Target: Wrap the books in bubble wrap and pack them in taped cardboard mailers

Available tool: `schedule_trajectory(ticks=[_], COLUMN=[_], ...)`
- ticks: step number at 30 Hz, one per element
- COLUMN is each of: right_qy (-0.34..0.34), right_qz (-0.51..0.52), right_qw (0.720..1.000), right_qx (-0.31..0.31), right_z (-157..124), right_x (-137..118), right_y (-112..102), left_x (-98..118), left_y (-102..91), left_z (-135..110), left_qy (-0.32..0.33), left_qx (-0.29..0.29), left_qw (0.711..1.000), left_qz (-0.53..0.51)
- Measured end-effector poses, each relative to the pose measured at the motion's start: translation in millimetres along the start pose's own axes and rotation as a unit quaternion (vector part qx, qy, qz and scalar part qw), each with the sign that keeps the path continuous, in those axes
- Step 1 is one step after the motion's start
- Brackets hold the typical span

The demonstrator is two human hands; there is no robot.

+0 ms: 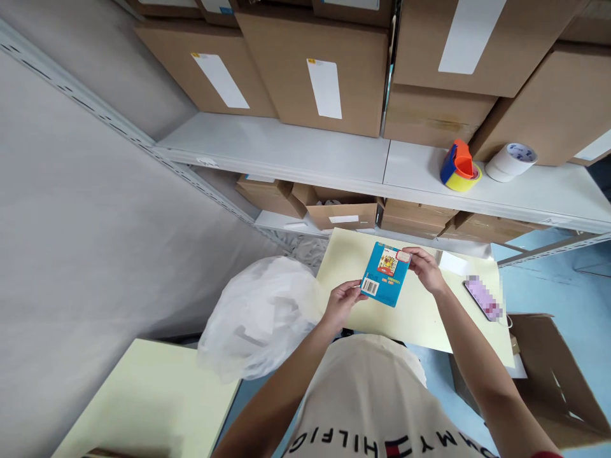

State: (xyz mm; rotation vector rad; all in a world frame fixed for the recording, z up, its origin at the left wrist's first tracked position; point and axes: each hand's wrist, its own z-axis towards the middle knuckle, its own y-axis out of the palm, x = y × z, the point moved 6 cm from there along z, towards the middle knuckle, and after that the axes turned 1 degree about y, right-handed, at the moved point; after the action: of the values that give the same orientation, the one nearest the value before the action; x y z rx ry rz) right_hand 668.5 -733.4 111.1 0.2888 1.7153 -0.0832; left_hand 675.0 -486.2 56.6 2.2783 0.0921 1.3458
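Note:
A thin blue book [384, 280] is held over the pale yellow table [429, 324], its barcode and a small colourful picture facing up. My left hand [342, 301] pinches its lower left edge, thumb on top. At the upper right edge, by a red and white sticker, my right hand [424, 270] has its fingers closed on the book. The undersides of the fingers are hidden. To the right of my right hand lie a white box [451, 262] and a phone [483, 298], its screen blurred out.
Cardboard boxes [329, 70] fill the shelf [286, 143] ahead, with a tape dispenser [461, 168] and a white tape roll [510, 161] near its edge. A white plastic bag [260, 318] bulges left of the table. An open carton [558, 381] stands at the right, another table [153, 394] at lower left.

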Motion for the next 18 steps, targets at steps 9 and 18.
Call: schedule_trajectory(ticks=[9, 18], right_qy=[-0.104, -0.026], right_qz=[-0.132, -0.132], right_qw=[0.982, 0.985], right_qx=[-0.090, -0.110], right_z=[6.7, 25.1], right_x=[-35.2, -32.9], right_y=[14.7, 26.5], left_x=[-14.4, 45.0], left_y=[14.8, 3.6], left_z=[-0.9, 16.5], left_qy=[-0.061, 0.067], left_qx=[-0.055, -0.054], left_qw=[0.994, 0.976], left_qz=[0.077, 0.202])
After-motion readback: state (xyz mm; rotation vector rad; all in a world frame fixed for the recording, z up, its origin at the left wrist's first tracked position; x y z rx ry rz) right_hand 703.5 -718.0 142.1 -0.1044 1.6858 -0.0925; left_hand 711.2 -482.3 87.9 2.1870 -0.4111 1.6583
